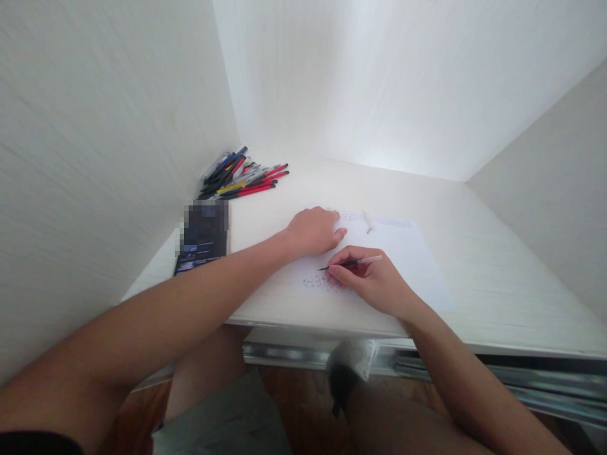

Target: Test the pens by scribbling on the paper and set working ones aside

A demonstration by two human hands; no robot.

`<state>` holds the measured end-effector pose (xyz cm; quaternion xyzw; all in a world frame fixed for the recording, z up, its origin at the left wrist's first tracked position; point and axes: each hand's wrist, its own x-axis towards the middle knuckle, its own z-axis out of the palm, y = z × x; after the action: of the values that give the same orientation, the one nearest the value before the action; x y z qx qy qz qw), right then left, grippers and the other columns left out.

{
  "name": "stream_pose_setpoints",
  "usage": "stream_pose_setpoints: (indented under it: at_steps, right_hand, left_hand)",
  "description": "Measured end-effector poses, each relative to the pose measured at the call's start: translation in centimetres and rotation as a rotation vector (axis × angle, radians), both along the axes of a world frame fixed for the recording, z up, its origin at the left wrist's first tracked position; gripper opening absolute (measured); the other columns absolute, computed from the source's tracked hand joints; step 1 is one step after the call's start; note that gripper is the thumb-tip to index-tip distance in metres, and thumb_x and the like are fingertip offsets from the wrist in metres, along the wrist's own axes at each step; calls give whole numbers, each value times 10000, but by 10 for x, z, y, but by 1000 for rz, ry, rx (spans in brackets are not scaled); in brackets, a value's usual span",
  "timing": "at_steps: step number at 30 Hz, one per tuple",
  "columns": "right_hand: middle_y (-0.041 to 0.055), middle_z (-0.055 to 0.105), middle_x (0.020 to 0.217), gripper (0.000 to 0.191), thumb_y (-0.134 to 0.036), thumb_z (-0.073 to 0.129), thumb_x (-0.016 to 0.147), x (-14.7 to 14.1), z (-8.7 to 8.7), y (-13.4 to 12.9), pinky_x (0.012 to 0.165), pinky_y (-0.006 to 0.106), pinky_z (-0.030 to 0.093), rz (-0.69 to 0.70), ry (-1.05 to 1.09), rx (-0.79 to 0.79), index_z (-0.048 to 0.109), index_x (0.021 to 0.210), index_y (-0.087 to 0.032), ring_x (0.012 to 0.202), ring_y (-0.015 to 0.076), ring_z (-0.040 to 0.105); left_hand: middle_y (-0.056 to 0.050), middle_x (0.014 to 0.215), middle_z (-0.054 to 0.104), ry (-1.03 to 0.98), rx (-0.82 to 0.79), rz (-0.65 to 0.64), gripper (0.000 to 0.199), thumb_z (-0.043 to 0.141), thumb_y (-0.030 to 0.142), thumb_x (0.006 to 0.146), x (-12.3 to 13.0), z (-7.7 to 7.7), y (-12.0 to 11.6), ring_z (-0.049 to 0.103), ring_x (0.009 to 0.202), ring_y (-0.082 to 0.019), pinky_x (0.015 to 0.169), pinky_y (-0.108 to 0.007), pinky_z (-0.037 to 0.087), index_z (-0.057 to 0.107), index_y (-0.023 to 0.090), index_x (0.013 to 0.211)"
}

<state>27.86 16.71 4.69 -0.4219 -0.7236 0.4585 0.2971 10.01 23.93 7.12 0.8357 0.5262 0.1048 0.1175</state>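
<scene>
A slim pen (363, 260) is gripped between the closed fingertips of the right hand (374, 281), its tip held beside small marks (320, 282) on the white sheet (403, 253). The sheet's left side is covered by the left hand (313, 230), thumb parted from fingers. Beyond, a dark-screened device (205, 230) and heaped pens (241, 175) are seen on the desk (497, 265).
</scene>
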Motion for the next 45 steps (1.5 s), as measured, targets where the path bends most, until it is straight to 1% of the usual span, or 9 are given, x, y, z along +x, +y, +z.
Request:
stream_pose_setpoints:
  at_steps: [6,11,16,20,25,30,35,40,45]
  right_hand:
    - [65,790,892,225,-414,696,986,7,-2,-4,774,384,579,-79,26,46,767,919,-211,787,206,726]
    - [74,818,941,181,-384,820,883,10,-2,0,767,383,590,-160,118,-15,779,929,-213,790,205,746]
    - [76,835,976,198,-377,867,834,9,-2,1,800,384,604,-145,145,-89,796,926,-217,827,211,768]
    - [71,837,964,178,-374,876,816,9,-1,0,775,366,602,-166,129,-18,818,897,-226,838,213,770]
    - [68,824,872,186,-388,843,842,8,2,-1,700,356,589,-205,59,6,804,897,-215,725,201,751]
    - [63,816,841,166,-378,784,899,6,3,-3,682,354,570,-175,-79,71,802,910,-213,704,203,744]
    - [41,812,854,119,-346,791,882,9,2,-3,685,334,550,-154,-58,120,824,865,-233,728,192,729]
    - [51,814,833,146,-365,800,869,9,4,-4,636,325,555,-187,-58,70,818,895,-222,673,182,717]
    - [72,820,873,226,-428,786,896,8,4,-5,646,347,568,-151,-55,-3,800,961,-212,692,194,730]
  left_hand:
    - [-164,1110,763,96,37,3,448,440,500,1024,3,0,-1,722,1067,-343,891,-440,543,702,161,1156]
    - [-168,1139,766,93,44,15,474,448,517,1026,3,0,-3,726,1070,-344,888,-447,549,700,154,1198]
    - [-172,1167,766,96,54,17,525,444,550,1027,3,-1,-2,725,1079,-338,891,-439,549,696,141,1241]
    - [-169,1154,771,82,43,16,554,450,583,1018,3,0,-2,730,1057,-341,867,-439,547,710,140,1226]
    - [-181,1174,765,90,36,18,582,443,605,1020,4,1,-4,724,1068,-349,862,-445,541,694,135,1254]
    - [-183,1194,760,103,44,22,588,442,603,1023,4,1,-5,719,1086,-355,873,-449,540,675,131,1285]
    - [-179,1198,758,105,29,20,576,454,597,1023,4,4,-6,717,1090,-345,884,-441,538,666,132,1290]
    - [-175,1184,759,107,38,24,573,447,599,1024,4,4,-7,720,1095,-341,883,-430,540,665,140,1288]
    - [-183,1177,759,107,39,17,576,453,593,1021,3,4,-7,718,1092,-346,881,-431,542,661,133,1299]
